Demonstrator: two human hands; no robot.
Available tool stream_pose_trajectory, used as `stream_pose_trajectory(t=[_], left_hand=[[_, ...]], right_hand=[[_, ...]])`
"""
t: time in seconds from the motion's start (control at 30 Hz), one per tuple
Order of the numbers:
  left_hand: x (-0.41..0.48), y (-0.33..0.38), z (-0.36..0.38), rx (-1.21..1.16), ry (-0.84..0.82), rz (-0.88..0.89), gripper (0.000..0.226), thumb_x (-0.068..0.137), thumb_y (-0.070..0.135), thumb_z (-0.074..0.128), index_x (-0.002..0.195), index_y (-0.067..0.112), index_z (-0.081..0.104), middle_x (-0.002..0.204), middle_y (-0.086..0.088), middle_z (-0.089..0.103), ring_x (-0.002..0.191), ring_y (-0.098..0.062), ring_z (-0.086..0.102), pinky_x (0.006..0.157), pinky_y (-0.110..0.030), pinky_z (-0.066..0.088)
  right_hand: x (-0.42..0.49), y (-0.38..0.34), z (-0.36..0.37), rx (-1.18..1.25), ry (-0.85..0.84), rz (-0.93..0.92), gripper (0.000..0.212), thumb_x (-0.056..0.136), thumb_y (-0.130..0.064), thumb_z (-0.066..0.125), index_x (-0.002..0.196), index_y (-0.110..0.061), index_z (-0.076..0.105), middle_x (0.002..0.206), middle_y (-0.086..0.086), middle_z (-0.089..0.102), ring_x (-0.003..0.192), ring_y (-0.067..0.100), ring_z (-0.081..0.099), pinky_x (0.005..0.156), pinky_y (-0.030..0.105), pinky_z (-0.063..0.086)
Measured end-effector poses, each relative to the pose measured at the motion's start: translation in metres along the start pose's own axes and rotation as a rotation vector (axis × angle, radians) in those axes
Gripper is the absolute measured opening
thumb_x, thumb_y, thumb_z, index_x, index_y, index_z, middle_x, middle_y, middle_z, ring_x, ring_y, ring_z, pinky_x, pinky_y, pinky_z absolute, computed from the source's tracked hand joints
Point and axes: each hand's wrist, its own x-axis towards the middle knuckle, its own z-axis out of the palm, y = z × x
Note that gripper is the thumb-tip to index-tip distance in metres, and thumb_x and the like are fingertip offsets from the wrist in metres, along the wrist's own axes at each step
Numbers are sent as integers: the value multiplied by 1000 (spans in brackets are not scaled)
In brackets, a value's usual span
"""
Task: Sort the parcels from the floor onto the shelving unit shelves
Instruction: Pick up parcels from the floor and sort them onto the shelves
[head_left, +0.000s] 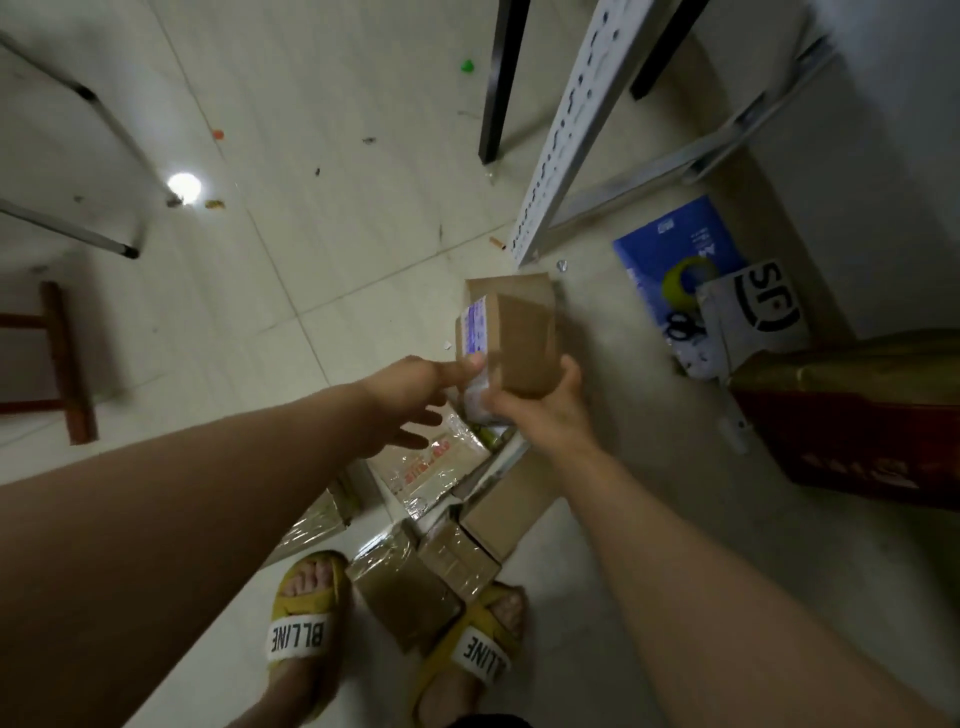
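Right hand (537, 410) grips the parcel (524, 338) at centre frame; left hand (415, 400), fingers straight, touches it, likely steadying.

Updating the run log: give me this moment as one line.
phase: parcel in hand | right grip: holds small brown cardboard parcel | left grip: touches its labelled side | taped cardboard parcels: on tiled floor

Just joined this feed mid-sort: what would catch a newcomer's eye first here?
At centre, the right hand grips a small cardboard parcel with a blue-and-white label, while the left hand touches its near edge. Below, more taped parcels lie heaped on the floor by two yellow slippers. At upper right stands the white perforated shelving upright, with a blue packet and an SF-marked bag beside its foot.
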Motion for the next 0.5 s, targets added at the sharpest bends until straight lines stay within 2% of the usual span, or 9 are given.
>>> stream_pose_trajectory(t=[0.1,0.17,0.2,0.27,0.3,0.33,0.4,0.43,0.5], left_hand=[[-66,34,9,-46,-45,52,74,74,65,72,130,21,52,118,-2,66,106,-23,65,80,-40,54],[-112,57,13,-69,49,89,74,72,48,82,130,19,47,114,-7,67,99,-26,67,78,-42,57],[-135,67,14,-72,119,121,71,72,37,85,128,17,45,110,-9,67,94,-27,68,75,-40,58],[-182,88,9,-60,219,248,75,70,17,85,126,14,37,109,-10,62,94,-28,67,65,-37,58],[-205,98,5,-27,240,347,79,67,10,86,125,14,33,111,-8,59,100,-29,65,66,-38,59],[-228,107,1,25,250,456,82,63,7,88,124,15,33,112,-7,57,104,-29,64,70,-41,60],[-275,124,-7,205,303,677,87,58,15,91,124,19,35,116,-5,57,107,-26,63,81,-46,59],[-297,133,-10,340,364,773,88,57,23,91,126,22,36,119,-2,55,107,-22,61,85,-45,57],[-339,149,-14,592,497,952,86,61,31,86,131,26,35,122,2,49,108,-16,53,88,-40,53]], right_hand=[[-74,-33,-10,56,-70,-11,134,51,-53,92,156,-33,12,138,2,56,120,22,56,94,39,50],[-120,-62,-24,79,-134,-64,126,48,-49,94,150,-37,21,130,-5,60,116,17,60,91,35,54],[-140,-77,-33,90,-178,-86,114,51,-45,93,144,-41,29,124,-10,63,111,11,62,87,29,53],[-179,-111,-58,88,-260,-125,73,64,-33,89,121,-53,50,111,-15,70,101,4,66,83,25,52],[-198,-128,-71,117,-277,-123,55,72,-29,85,111,-54,56,110,-14,71,101,6,68,87,30,53],[-217,-146,-85,183,-281,-87,43,80,-29,79,112,-49,59,116,-7,70,105,13,67,91,38,53],[-254,-180,-113,388,-285,13,41,89,-38,66,128,-28,56,126,10,65,113,27,63,90,51,54],[-273,-196,-125,478,-286,30,46,90,-46,62,131,-24,54,124,14,66,112,31,64,86,51,55],[-312,-226,-145,539,-307,4,52,88,-64,58,124,-28,60,117,18,72,107,34,70,85,48,57]])
